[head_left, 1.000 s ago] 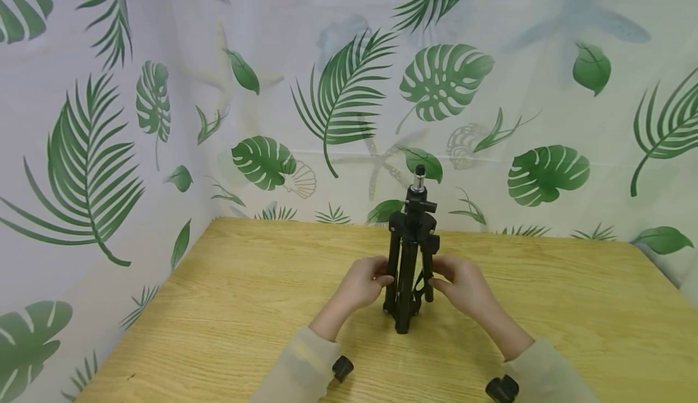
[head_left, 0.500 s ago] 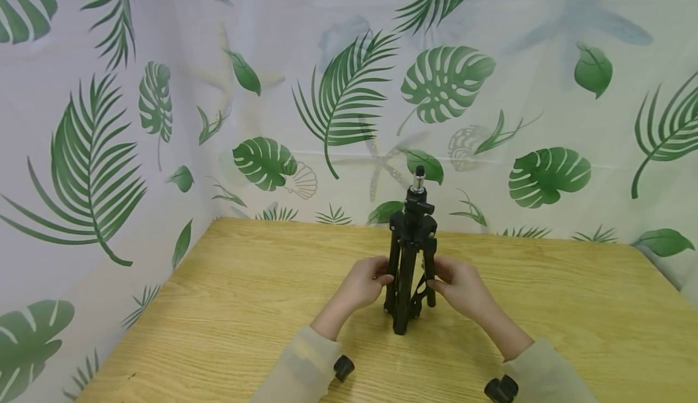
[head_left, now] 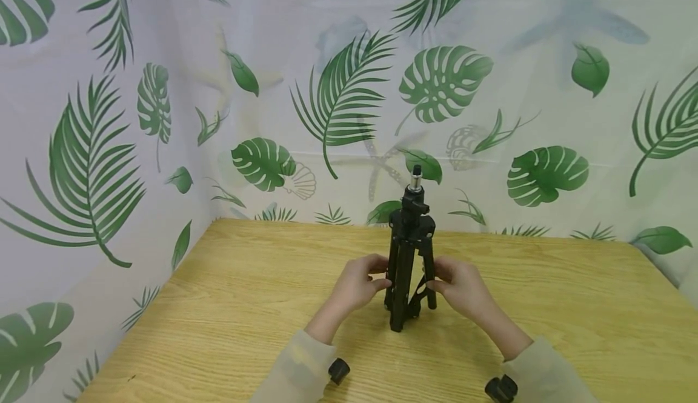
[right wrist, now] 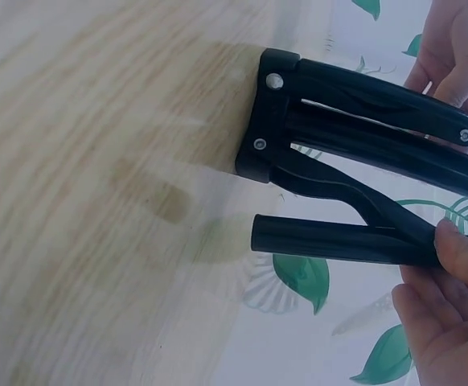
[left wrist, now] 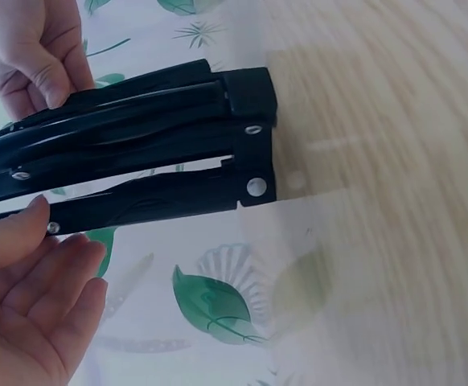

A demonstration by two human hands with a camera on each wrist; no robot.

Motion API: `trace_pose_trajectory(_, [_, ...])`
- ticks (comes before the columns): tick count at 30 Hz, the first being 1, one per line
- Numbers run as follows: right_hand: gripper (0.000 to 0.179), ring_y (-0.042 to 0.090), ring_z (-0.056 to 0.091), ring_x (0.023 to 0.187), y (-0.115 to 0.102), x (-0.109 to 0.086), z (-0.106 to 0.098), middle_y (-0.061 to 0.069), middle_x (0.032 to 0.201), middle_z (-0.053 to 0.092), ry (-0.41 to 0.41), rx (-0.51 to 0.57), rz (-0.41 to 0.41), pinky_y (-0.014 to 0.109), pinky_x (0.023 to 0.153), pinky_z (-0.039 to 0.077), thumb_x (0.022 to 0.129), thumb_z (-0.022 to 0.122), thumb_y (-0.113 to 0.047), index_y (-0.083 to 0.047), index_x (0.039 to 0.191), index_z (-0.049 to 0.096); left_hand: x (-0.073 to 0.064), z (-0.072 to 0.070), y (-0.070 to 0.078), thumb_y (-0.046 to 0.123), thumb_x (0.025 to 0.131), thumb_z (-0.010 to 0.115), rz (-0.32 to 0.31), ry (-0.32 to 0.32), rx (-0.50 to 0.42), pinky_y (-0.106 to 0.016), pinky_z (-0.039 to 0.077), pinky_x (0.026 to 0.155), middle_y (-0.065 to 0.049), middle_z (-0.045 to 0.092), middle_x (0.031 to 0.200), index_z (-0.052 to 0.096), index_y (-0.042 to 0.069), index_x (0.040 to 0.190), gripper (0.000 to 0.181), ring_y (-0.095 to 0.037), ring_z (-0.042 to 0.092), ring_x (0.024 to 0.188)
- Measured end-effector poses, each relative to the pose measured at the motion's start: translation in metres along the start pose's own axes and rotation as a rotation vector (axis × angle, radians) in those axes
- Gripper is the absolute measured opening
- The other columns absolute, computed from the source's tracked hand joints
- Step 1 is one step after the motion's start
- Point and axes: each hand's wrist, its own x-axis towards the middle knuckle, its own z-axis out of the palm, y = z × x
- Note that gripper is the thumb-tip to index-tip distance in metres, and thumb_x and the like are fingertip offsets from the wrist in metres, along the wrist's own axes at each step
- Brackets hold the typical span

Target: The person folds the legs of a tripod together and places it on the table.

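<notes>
A black tripod (head_left: 403,263) with a silver-and-black stud on top stands upright on the wooden table. In the head view my left hand (head_left: 357,283) is at its left leg; the left wrist view shows the thumb on that leg and the fingers of this left hand (left wrist: 37,297) behind it. From the other side my right hand (head_left: 460,285) pinches the right leg between thumb and fingers. In the right wrist view this leg (right wrist: 330,240) angles away from the rest, joined by a brace (right wrist: 338,189), and my right hand (right wrist: 451,310) grips it near the joint.
The wooden table (head_left: 245,306) runs up to a leaf-printed cloth backdrop (head_left: 349,88) behind and on the left. Dark camera mounts (head_left: 339,371) sit near both sleeve cuffs.
The right leg has swung a little outward from the others, with my right hand on it. The tripod has turned slightly and its top has shifted a bit left.
</notes>
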Motion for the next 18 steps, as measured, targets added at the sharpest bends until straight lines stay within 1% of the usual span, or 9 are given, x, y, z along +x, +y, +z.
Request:
trace_pose_trajectory(5, [0.023, 0.031, 0.061, 0.087, -0.002, -0.0019, 0.0004, 0.017, 0.09, 0.064, 0.02, -0.027, 0.011, 0.037, 0.073, 0.049, 0.073, 0.067, 0.006, 0.004, 0.095, 0.062, -0.0043, -0.0061, -0.0015, 0.004, 0.079, 0.065, 0.025, 0.0, -0.009, -0.032, 0.046, 0.079, -0.01, 0.06, 0.108, 0.058, 0.001, 0.111, 0.033, -0.021, 0.057, 0.099])
trace_pose_trajectory(10, [0.024, 0.031, 0.061, 0.087, -0.0028, -0.0033, 0.0024, 0.017, 0.09, 0.064, 0.024, -0.046, 0.037, 0.039, 0.074, 0.049, 0.073, 0.068, 0.004, 0.005, 0.096, 0.062, -0.0081, -0.0093, -0.003, 0.001, 0.077, 0.066, 0.029, -0.008, -0.053, -0.038, 0.046, 0.08, -0.012, 0.06, 0.106, 0.058, -0.002, 0.109, 0.033, -0.024, 0.057, 0.097])
trace_pose_trajectory(13, [0.026, 0.03, 0.061, 0.087, -0.0023, -0.0039, 0.0041, 0.016, 0.09, 0.064, 0.023, -0.059, 0.052, 0.039, 0.074, 0.048, 0.073, 0.069, 0.002, 0.004, 0.097, 0.062, -0.0098, -0.0098, -0.0024, 0.002, 0.077, 0.067, 0.029, -0.014, -0.064, -0.037, 0.046, 0.079, -0.011, 0.061, 0.105, 0.059, -0.001, 0.108, 0.032, -0.022, 0.058, 0.097])
trace_pose_trajectory(18, [0.026, 0.029, 0.061, 0.086, -0.0003, -0.0044, 0.0065, 0.014, 0.089, 0.065, 0.039, -0.08, 0.055, 0.039, 0.074, 0.048, 0.071, 0.071, -0.002, 0.003, 0.096, 0.062, -0.0099, -0.0075, -0.0031, 0.007, 0.077, 0.068, 0.037, -0.018, -0.066, -0.034, 0.047, 0.078, -0.008, 0.062, 0.103, 0.06, 0.003, 0.105, 0.03, -0.019, 0.059, 0.095])
